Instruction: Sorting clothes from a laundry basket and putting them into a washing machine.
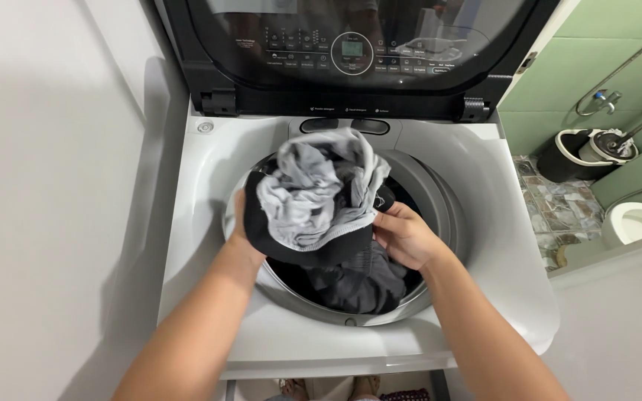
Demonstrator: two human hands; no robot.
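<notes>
While we clamp both grips, left hand (241,217) and right hand (403,234), on the grey-and-black clothes bundle (319,194), it hangs between them, directly above the washing machine drum (358,286).

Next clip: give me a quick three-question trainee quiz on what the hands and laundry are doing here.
1. True or false: both hands grip the grey and black bundle of clothes.
2. Where is the bundle? A) on the floor B) above the open drum of the washing machine C) in the mop bucket
3. What stands raised behind the drum?

Key:
1. True: left hand and right hand each hold a side.
2. B
3. The dark lid with its control panel.
</notes>
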